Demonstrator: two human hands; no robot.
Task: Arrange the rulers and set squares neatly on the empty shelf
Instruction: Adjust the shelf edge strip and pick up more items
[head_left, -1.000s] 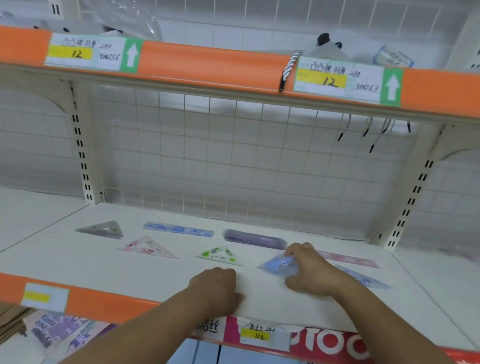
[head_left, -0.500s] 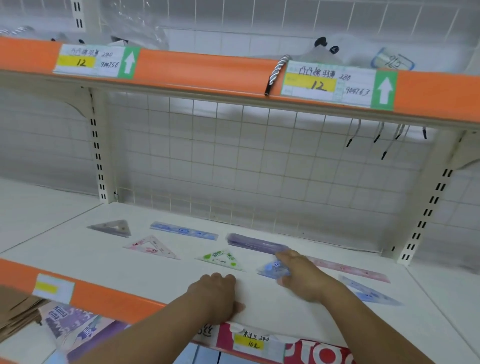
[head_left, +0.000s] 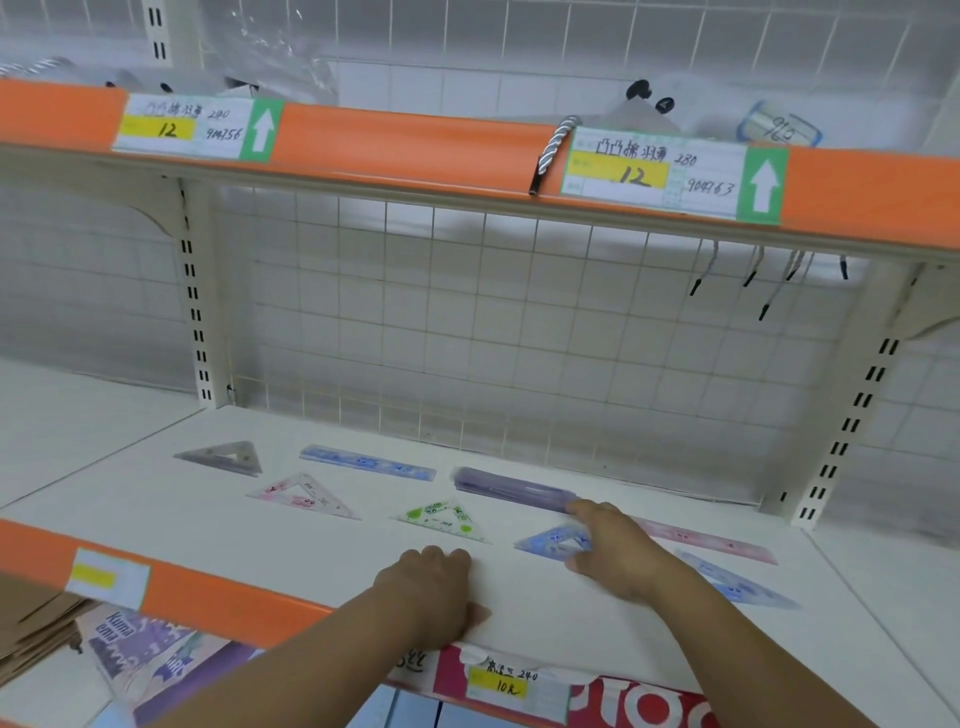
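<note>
Pressing my right hand (head_left: 618, 551) on the right end of the blue set square (head_left: 550, 543), I keep the fingers fairly straight and laid over it, not pinching. It lies flat on the shelf (head_left: 260, 551), in the near row just right of the green set square (head_left: 441, 519) and near the purple ruler (head_left: 511, 488). I judge it thin, stiff, light plastic, slick on the smooth board, so it should slide easily. To lift it I would catch one edge or use the cut-out in the middle. My left hand (head_left: 431, 597) rests at the near edge, curled and holding nothing. A second ago my right fingers closed over more of the square; now more of it shows, flat. The left hand has not shifted.
</note>
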